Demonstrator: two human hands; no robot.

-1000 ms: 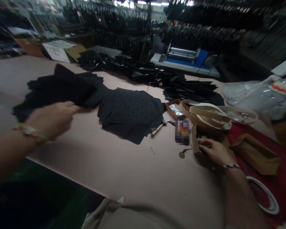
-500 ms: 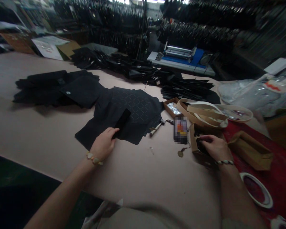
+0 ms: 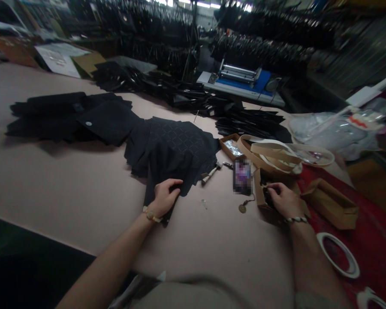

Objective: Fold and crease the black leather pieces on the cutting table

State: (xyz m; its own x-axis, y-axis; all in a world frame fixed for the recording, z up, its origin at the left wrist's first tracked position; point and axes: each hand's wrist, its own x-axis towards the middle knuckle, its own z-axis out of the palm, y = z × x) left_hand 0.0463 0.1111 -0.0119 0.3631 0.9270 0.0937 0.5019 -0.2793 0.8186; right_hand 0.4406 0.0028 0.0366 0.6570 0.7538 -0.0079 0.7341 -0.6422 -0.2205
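My left hand grips a black fabric piece at the near edge of a fanned pile of black pieces with a diamond pattern. The piece bends upward and part of it hangs below my hand; the fingers under it are hidden. Over a small cardboard box on the right, my right hand has thumb and fingertips pinched together. Small dark items lie in that box, and whatever is between the fingertips is too small to make out.
A hammer, a phone with a blurred screen and its coin-like charm lie between my hands. Rolled tan strips, an open cardboard box and a tape roll stand right. Black piles spread left.
My left hand has moved right and toward me, and the near black piece has bent up with it. The narrow black strip no longer shows. My right hand stays at the small box.
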